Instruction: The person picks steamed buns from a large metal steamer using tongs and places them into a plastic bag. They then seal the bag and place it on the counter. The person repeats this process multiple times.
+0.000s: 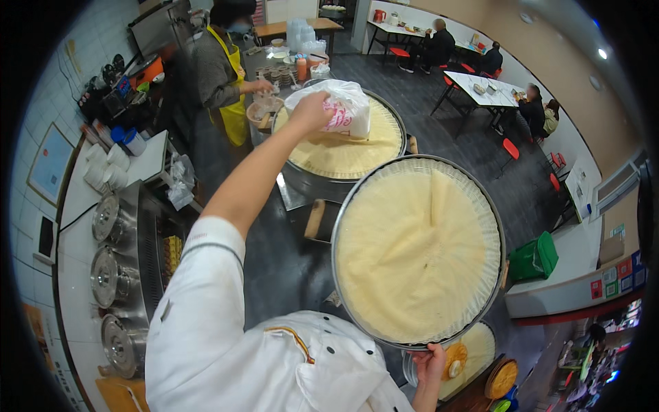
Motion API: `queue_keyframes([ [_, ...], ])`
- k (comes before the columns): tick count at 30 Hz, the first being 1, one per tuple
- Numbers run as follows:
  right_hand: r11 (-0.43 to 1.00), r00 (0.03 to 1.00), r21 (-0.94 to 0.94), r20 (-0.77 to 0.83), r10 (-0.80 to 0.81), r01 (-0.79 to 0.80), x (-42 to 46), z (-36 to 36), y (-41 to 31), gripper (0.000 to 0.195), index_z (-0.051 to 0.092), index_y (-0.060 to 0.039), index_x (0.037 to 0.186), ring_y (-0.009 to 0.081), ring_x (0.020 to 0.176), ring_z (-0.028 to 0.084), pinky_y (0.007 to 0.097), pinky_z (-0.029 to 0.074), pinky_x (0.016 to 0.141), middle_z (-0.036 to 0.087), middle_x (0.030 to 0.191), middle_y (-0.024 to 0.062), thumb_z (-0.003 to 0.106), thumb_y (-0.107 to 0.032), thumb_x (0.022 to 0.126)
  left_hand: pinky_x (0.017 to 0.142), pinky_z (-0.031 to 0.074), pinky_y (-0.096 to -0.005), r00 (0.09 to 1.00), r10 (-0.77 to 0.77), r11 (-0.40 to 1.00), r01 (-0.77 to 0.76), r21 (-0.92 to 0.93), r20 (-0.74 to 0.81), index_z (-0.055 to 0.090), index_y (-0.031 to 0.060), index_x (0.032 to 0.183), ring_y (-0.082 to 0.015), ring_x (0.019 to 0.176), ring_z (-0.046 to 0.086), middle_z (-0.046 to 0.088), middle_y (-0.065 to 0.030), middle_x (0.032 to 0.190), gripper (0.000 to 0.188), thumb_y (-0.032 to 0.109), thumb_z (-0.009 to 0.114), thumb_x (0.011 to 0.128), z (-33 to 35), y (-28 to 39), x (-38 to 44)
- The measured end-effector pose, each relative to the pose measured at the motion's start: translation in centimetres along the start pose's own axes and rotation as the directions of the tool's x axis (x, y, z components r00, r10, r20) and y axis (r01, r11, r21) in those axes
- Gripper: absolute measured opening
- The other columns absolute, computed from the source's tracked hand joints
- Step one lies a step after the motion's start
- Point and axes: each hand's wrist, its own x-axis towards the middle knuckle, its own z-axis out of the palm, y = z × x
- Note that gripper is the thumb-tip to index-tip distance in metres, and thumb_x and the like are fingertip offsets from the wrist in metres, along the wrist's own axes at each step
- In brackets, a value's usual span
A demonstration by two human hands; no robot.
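My left hand [311,112] is reached far out, its fingers closed on the gathered top of a white plastic bag [350,110] with pink print. What the bag holds is hidden. It rests on a pale yellow cloth inside a round steamer tray [340,164]. My right hand [430,363] grips the near rim of a second round, metal-rimmed steamer tray [417,257], lined with wrinkled pale cloth. This tray is tilted toward me and overlaps the first one in view.
A co-worker [221,72] in a yellow apron stands at the far left by a bowl [257,110]. Lidded steel pots [105,278] line the left counter. Round flatbreads [502,378] lie at lower right. A green bin [535,257] stands right; people sit at tables [484,90] beyond.
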Motion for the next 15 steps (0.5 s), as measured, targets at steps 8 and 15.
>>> queue_keyframes([
  [8, 0.978, 1.000, -0.207, -0.009, -0.015, 0.013, 9.4, 7.9, -6.7, 0.042, 0.060, 0.0142, 0.116, 0.0389, 0.064, 0.075, 0.0353, 0.058, 0.043, 0.076, 0.087, 0.0252, 0.054, -0.014, 0.086, 0.108, 0.047, -0.0487, 0.933, -0.010, 0.904, -0.145, 0.401, 0.359, 0.064, 0.0038, 0.128, -0.0370, 0.128, 0.059, 0.064, -0.0193, 0.132, 0.043, 0.012, 0.068, 0.086, 10.0, -7.2, 14.9],
  [15, 0.962, 0.998, -0.266, -0.008, 0.063, -0.062, 13.7, 15.5, -8.6, 0.036, 0.062, 0.0129, 0.110, 0.0332, 0.059, 0.073, 0.0351, 0.056, 0.042, 0.075, 0.084, 0.0216, 0.057, -0.012, 0.084, 0.089, 0.055, -0.0509, 0.921, 0.210, 0.950, -0.271, 0.154, 0.328, 0.071, 0.0055, 0.104, -0.0429, 0.103, 0.068, 0.071, -0.0214, 0.103, 0.022, 0.017, 0.072, 0.085, 12.2, -14.2, 21.0],
])
